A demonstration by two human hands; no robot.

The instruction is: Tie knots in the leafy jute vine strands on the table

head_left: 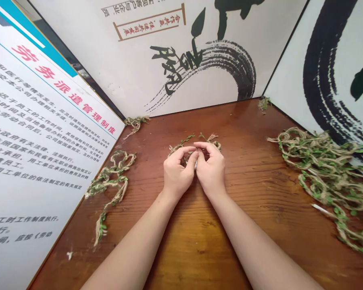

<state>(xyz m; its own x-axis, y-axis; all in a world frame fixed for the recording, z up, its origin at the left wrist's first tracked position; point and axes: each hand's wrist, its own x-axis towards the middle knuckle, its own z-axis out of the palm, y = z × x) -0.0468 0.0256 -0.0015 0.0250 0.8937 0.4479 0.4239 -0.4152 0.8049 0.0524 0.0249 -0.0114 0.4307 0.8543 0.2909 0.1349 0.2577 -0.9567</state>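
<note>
My left hand (pixel 179 170) and my right hand (pixel 211 168) meet over the middle of the wooden table, thumbs and fingertips pinched close together. Between and behind them is a leafy twine garland (pixel 217 144), brown jute rope with small green leaves. Most of it is hidden by the hands. Its leafy bits and a frayed end stick out past the fingers on the far side. A small pale bit shows between the thumbs, too small to name.
On the left of the table (pixel 245 201) lies a loose garland strand (pixel 117 177). A large garland heap (pixel 329 177) lies right, with a thin white stick (pixel 322 210) poking out. Small scraps (pixel 136 122) lie at the back. Printed panels (pixel 133 72) wall three sides.
</note>
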